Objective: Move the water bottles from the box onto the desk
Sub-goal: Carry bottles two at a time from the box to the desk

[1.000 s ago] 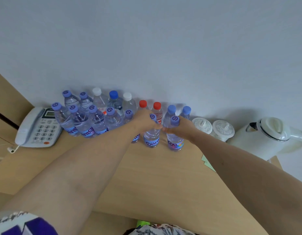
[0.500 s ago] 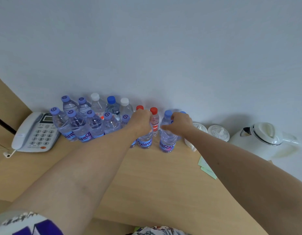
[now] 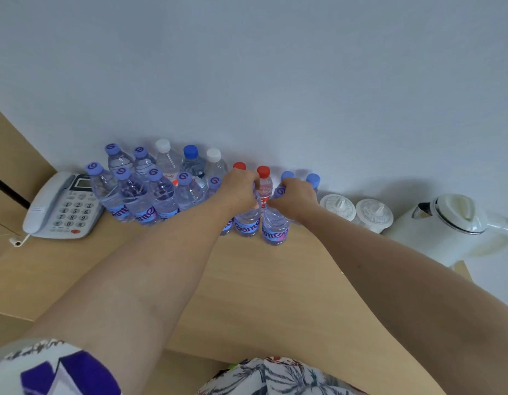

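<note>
Several water bottles (image 3: 138, 201) with purple, blue, white and red caps stand in rows along the wall on the wooden desk (image 3: 247, 295). My left hand (image 3: 240, 189) grips the neck of a purple-labelled bottle (image 3: 247, 223) standing on the desk. My right hand (image 3: 294, 196) grips the top of a second purple-capped bottle (image 3: 275, 229) right beside it. Both bottles stand upright in the front row, in front of two red-capped bottles (image 3: 264, 181). No box is in view.
A white desk phone (image 3: 58, 206) sits at the left. Two white lidded cups (image 3: 355, 212) and a white kettle (image 3: 446, 226) stand at the right by the wall. A wooden cabinet edge (image 3: 7, 155) rises at far left.
Both hands pushed their bottles a little further back toward the wall and the row; the grips shifted up to the bottle tops.
</note>
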`<state>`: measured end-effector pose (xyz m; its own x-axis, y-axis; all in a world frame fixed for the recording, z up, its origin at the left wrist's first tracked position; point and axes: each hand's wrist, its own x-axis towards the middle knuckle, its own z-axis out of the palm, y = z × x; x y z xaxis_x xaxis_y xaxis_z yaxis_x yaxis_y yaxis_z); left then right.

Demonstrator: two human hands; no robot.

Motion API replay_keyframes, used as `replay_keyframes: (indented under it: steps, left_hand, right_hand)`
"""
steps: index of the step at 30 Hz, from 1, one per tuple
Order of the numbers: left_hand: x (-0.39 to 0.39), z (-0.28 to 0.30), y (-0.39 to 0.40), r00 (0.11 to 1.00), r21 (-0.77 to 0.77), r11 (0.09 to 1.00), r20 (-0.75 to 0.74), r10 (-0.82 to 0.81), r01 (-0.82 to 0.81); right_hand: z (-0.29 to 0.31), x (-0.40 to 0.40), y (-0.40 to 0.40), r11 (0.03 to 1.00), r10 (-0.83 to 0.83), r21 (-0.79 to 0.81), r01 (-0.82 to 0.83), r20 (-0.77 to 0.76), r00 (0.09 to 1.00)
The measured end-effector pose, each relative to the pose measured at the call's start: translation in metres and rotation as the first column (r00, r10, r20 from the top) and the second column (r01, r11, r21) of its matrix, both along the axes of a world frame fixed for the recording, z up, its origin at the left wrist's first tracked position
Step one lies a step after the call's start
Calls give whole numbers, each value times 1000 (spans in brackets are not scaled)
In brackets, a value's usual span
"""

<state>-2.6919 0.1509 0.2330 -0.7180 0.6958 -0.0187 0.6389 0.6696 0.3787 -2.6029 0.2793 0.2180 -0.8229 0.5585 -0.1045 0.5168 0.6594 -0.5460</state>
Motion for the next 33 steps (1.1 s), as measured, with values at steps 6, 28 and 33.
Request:
replay_keyframes:
  steps: [6,28,33]
  left_hand:
    - [-4,0,-2,1000,8,1000,5,3,-3]
    - [-15,-11,-7,996,69,993,-7,-91,92]
    - [-12,-2,-9,989,47,988,-5,-147,147]
  right_hand:
    - [0,2,5,994,10,-105,-16,-56,998]
    - [-6,20,-16,996,-71,-61,68,-33,997]
    - [-1,38,-20,987,-130,-105,123,-67,989]
